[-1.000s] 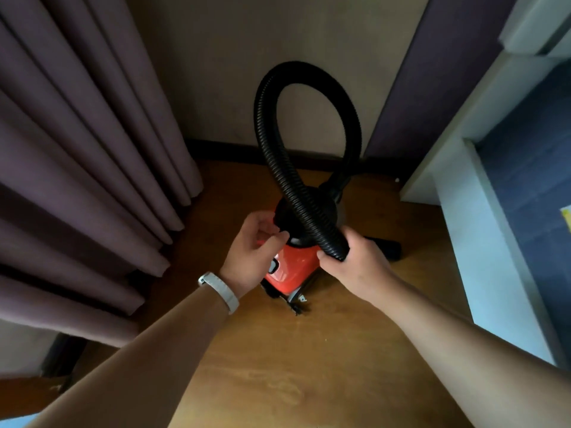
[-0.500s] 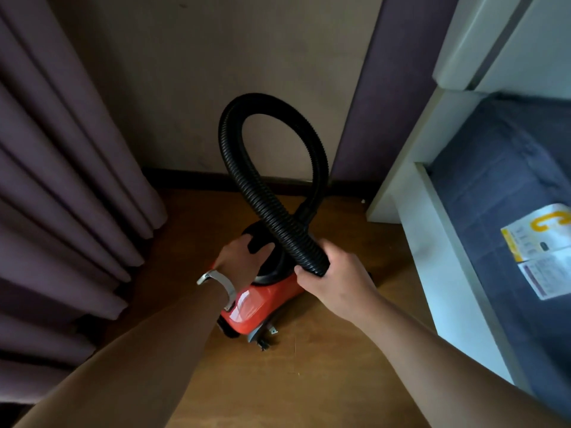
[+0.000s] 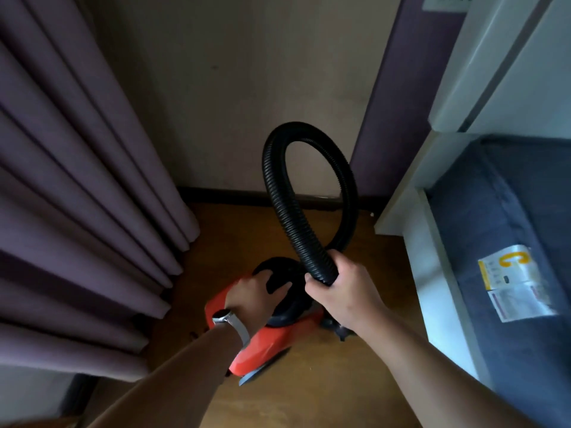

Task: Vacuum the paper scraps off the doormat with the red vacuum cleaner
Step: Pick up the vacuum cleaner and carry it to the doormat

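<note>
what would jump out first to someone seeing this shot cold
The black ribbed hose loops up at centre, its end gripped by the right hand. Below it is the red vacuum cleaner, the left hand holding its black top. Purple curtains fill the left side.

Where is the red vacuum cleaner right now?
Head view, low centre: the red plastic vacuum cleaner is over the wooden floor between the purple curtain and the white bed frame, left hand holding its top.
</note>
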Available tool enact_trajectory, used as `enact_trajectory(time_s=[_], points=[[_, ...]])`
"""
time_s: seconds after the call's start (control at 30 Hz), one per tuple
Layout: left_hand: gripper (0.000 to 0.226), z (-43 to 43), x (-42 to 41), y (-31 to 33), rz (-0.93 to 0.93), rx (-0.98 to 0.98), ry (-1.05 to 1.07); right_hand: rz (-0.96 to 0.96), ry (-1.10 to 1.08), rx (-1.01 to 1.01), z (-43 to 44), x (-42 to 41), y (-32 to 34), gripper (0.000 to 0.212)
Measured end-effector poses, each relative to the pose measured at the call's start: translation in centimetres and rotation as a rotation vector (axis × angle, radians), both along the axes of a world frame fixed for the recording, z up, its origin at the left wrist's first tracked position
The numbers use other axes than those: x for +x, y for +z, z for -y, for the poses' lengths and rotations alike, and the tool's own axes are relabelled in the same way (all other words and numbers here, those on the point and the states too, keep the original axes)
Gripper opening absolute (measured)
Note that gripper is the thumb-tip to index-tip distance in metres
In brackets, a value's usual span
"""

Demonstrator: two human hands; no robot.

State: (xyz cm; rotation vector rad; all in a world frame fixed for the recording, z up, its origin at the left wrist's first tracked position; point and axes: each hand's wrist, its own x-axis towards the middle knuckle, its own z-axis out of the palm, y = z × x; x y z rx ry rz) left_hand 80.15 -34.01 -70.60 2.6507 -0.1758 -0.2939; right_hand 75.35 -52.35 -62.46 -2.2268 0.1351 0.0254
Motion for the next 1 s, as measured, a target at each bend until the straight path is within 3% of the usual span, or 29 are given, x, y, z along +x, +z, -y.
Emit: enact_trajectory(time_s=[0.37,0.63,0.73,0.83,1.0], points=[[0.042,-2.1,-5.0,27.1,-0.001,0.054,0.027,-0.089,-0.093,0.009,-1.3,-4.3,24.8,0.018],[0.047,-1.9,-9.5,49.0,0.155,0.006,0.089,-0.004,-0.114,0.049,-0.3,-7.7,45.7,0.022],[0.059,-1.8,-11.2,55.2,0.219,-0.052,0.109,0.071,-0.099,0.072,-0.5,-9.5,51.5,0.025],[0.041,-1.8,-12.7,60.4,0.235,-0.110,0.140,0.110,-0.097,0.060,-1.0,-11.8,55.4,0.022],[0.038,-2.9,-14.2,65.7,0.237,-0.257,0.137,0.123,-0.188,0.004,-2.6,-14.7,59.9,0.019]])
